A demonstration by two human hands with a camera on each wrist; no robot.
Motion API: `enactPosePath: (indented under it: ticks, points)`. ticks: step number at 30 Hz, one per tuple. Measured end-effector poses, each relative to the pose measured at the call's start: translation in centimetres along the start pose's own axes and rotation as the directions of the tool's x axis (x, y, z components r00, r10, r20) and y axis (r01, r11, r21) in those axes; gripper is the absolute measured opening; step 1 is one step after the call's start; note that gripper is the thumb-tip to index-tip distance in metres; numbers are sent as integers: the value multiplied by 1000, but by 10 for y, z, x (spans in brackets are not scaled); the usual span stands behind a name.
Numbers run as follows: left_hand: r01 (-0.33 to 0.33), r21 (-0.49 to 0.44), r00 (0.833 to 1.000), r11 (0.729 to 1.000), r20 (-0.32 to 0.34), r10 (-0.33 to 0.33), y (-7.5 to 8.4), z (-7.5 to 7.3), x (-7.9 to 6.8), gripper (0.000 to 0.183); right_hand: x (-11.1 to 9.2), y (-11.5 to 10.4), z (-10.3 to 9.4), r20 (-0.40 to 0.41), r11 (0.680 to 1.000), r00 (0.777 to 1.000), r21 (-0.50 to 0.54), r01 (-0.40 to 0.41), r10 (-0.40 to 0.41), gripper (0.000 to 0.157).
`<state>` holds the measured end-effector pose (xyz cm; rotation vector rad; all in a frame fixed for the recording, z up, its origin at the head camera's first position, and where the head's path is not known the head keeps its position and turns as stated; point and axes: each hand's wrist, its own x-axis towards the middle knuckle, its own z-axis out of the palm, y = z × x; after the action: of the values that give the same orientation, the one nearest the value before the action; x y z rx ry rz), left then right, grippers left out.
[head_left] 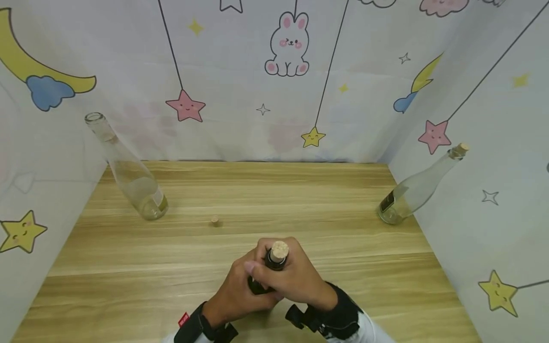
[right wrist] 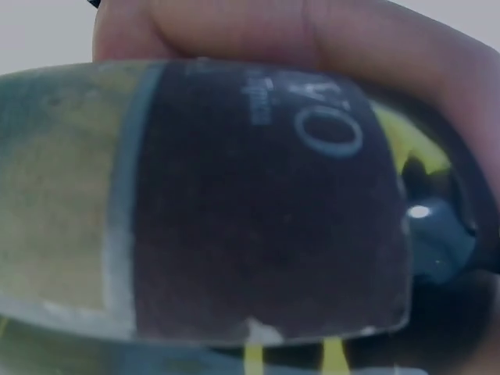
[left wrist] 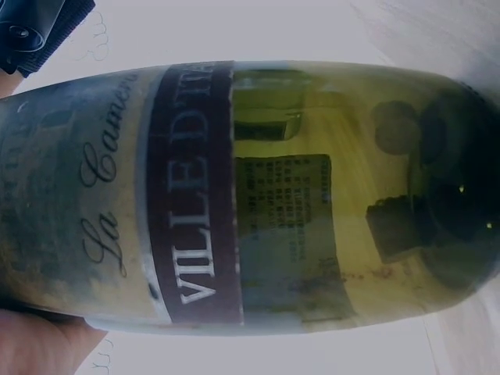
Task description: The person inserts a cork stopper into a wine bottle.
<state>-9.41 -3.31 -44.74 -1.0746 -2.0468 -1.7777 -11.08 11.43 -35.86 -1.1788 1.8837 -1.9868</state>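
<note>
Both hands wrapped round corked dark bottle (head_left: pixel 274 261) at table's (head_left: pixel 300 200) near edge: my left hand (head_left: pixel 235 289), right hand (head_left: pixel 296 278) fingers clamped on neck.

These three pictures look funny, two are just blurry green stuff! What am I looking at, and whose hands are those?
A person wears three small cameras: one on the head, one on each wrist. The big picture is the head camera, looking down at a wooden table with cartoon curtains around it. In the middle, the left hand and right hand both grip a dark bottle with a cork in its top. The two blurry pictures are the wrist cameras, so close that they see only that bottle's glass and label, plus fingers of the right hand. Also on the table: an open clear bottle on the left, a corked clear bottle on the right, and a loose cork.
</note>
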Motion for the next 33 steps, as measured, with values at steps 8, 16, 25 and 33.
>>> enactPosePath:
  ticks: [8,16,25,33]
  points:
    - [28,0,1000,1000,2,-28,3,-3,-1,44,2,-2,2,-29,999,1000,-34,2,-3,28]
    - [-4,20,999,1000,-33,4,5,-11,5,67,4,-15,-8,-41,1000,999,-3,-18,18,27]
    - [64,58,997,996,-46,-61,4,-29,2,78,-14,-39,-67,-262,998,965,-65,-23,5,27]
    - [156,125,986,980,-84,-146,4,-44,2,73,-44,-58,-144,-628,995,778,-67,-74,16,30]
